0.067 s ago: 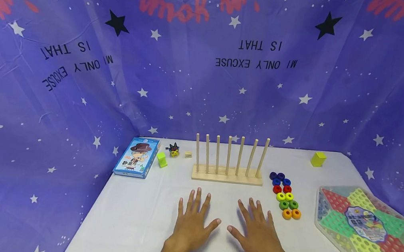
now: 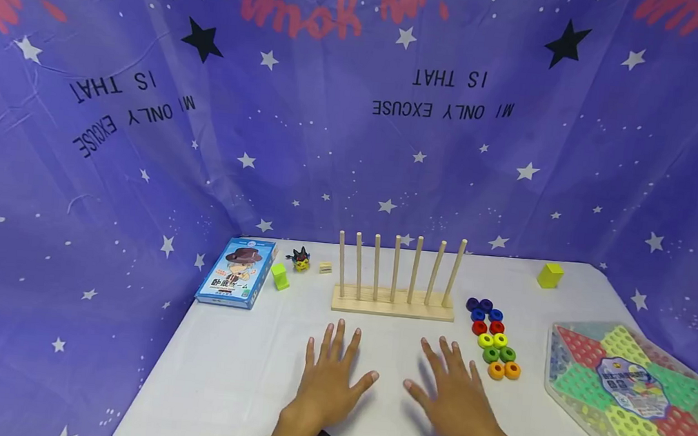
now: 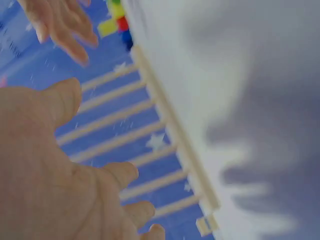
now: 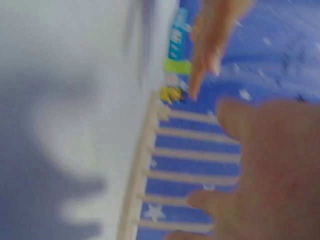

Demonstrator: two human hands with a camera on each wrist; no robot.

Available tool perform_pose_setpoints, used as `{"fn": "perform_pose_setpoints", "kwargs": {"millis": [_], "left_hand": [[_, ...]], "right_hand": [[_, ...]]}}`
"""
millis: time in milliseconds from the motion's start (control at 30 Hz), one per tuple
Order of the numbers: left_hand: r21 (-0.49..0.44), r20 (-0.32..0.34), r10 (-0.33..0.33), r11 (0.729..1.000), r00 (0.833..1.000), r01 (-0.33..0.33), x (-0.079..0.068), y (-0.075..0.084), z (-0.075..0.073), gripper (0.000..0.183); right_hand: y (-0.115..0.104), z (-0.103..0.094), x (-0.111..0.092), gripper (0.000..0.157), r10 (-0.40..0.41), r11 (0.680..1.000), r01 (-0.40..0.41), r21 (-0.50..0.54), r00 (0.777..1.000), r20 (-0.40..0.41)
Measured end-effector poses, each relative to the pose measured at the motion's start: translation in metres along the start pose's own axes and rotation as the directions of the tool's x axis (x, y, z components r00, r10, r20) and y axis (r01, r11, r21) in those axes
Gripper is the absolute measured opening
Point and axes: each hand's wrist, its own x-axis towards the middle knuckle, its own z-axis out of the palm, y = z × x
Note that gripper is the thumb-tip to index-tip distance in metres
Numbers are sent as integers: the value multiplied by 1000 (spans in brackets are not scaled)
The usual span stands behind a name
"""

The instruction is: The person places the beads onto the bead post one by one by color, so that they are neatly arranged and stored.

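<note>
Both hands are held palm down over the white table, fingers spread and straight, holding nothing. The left hand point(image 2: 326, 387) is at the front middle, and the right hand point(image 2: 456, 400) lies across a gap from it. Beyond them stands a wooden rack point(image 2: 392, 308) with several upright bare pegs, also seen in the left wrist view as a wooden base point(image 3: 175, 130). To the right of the rack, paired rings lie in a slanting double row, from dark blue rings point(image 2: 479, 305) through red rings point(image 2: 488, 328) and yellow rings point(image 2: 493, 340) to orange rings point(image 2: 504, 370). The right hand is nearest these rings.
A blue game box point(image 2: 237, 272), a lime block point(image 2: 280, 276), a small dark-and-yellow figure point(image 2: 300, 259) and a tiny wooden piece point(image 2: 325, 267) stand back left. At right are a yellow block point(image 2: 549, 276) and a hexagonal game board point(image 2: 638, 399). A purple starry cloth point(image 2: 355, 142) hangs behind.
The left hand has shifted slightly up and left in the head view. The right hand has moved a little to the right. Objects on the table stay as they were.
</note>
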Motion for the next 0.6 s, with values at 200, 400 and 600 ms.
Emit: {"fn": "perform_pose_setpoints", "kwargs": {"millis": [200,400,600], "left_hand": [[-272,-16,-112,957,994,104,52,-45,-45,69],[-610,38,-194,773,980,177,108,-94,-44,49],[-702,170,-176,669,970,244,128,-108,-7,49]], "right_hand": [[57,-59,31,65,167,942,-121,313,978,-124],[124,-60,30,55,362,818,-357,452,929,78],[153,-29,13,50,405,781,-469,412,883,237]]}}
